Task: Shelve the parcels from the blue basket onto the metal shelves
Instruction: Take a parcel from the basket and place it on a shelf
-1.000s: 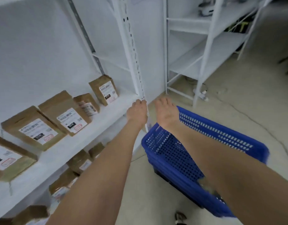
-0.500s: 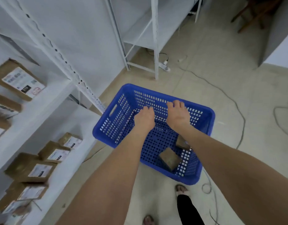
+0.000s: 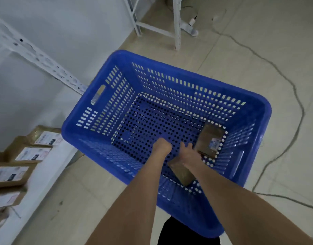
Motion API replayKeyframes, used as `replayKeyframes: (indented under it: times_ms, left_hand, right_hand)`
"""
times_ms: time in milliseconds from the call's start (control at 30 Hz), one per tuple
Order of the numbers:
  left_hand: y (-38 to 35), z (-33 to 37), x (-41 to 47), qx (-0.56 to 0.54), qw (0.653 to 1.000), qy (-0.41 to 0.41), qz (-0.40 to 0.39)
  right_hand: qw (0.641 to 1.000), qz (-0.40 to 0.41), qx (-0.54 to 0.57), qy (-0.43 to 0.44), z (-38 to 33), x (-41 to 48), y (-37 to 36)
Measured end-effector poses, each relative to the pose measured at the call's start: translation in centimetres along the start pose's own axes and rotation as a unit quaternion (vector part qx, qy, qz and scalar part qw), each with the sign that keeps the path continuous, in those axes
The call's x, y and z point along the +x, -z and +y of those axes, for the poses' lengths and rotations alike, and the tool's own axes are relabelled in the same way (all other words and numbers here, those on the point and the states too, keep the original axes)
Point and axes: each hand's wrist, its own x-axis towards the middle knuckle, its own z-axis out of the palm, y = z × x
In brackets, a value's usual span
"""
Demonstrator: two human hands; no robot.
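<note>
blue basket (image 3: 169, 73) perforated, upright | labelled parcel (image 3: 209, 140) flat at right wall | plain parcel (image 3: 183, 174) near corner

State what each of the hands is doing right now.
Left hand: fingers hidden, cannot tell.
Right hand: open, fingers spread above the nearer parcel.

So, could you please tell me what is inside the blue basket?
Two brown parcels in the near right corner of the blue basket: the farther parcel shows plainly; the right hand covers part of the nearer parcel. The left hand reaches in.
</note>
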Motion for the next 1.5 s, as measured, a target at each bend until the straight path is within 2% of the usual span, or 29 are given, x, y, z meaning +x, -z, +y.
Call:
replayKeyframes:
  times_ms: [200,367,433,533,633,800,933,1033,1167,1233,1267,1367,1433,1500]
  left_hand:
    - [-1.0,-2.1,5.6,-0.042,0.999,0.021,-0.003]
    - [-0.5,-2.9,7.2,-0.084,0.996,0.028,-0.006]
    - [0.4,-3.1,7.0,-0.099,0.994,0.035,0.004]
    - [3.7,-3.4,4.9,-0.145,0.987,0.034,0.062]
    - [8.9,-3.9,1.2,-0.18,0.975,0.005,0.134]
    - [17.7,-5.1,-7.8,-0.231,0.953,-0.027,0.194]
    - [22.9,-6.7,-15.4,-0.34,0.917,-0.028,0.207]
    - [25.3,-8.0,-20.8,-0.434,0.882,-0.032,0.18]
    - [27.2,-10.2,-27.1,-0.565,0.813,-0.071,0.121]
    - [27.9,-11.7,-29.3,-0.587,0.79,-0.114,0.134]
    - [28.2,-12.7,-30.2,-0.572,0.793,-0.13,0.164]
    - [29.3,-15.8,-33.0,-0.454,0.836,-0.136,0.276]
    - [29.9,-17.9,-34.8,-0.37,0.856,-0.139,0.333]
    - [30.2,-19.7,-36.6,-0.333,0.859,-0.159,0.355]
  right_hand:
    - [0.995,-0.057,-0.058,-0.055,-1.4,4.8,-5.1]
    - [0.994,0.01,-0.094,-0.055,-1.4,6.2,-6.6]
    - [0.997,0.044,-0.055,-0.032,-1.7,5.9,-5.2]
    - [0.989,0.099,0.102,0.039,-3.9,4.3,-0.7]
    - [0.947,0.113,0.285,0.098,-7.7,0.5,5.4]
    - [0.847,0.054,0.513,0.129,-12.7,-8.1,12.2]
    - [0.785,-0.005,0.591,0.187,-15.4,-16.4,15.9]
    - [0.747,-0.06,0.625,0.218,-17.5,-21.9,18.0]
    - [0.696,-0.147,0.65,0.268,-19.3,-28.0,19.1]
    - [0.694,-0.177,0.638,0.283,-20.1,-29.8,19.2]
    - [0.711,-0.184,0.614,0.288,-20.5,-30.7,19.3]
    - [0.768,-0.188,0.528,0.31,-21.9,-32.9,19.2]
    - [0.784,-0.203,0.493,0.318,-23.0,-34.8,18.7]
    - [0.794,-0.216,0.477,0.311,-24.3,-36.4,17.9]
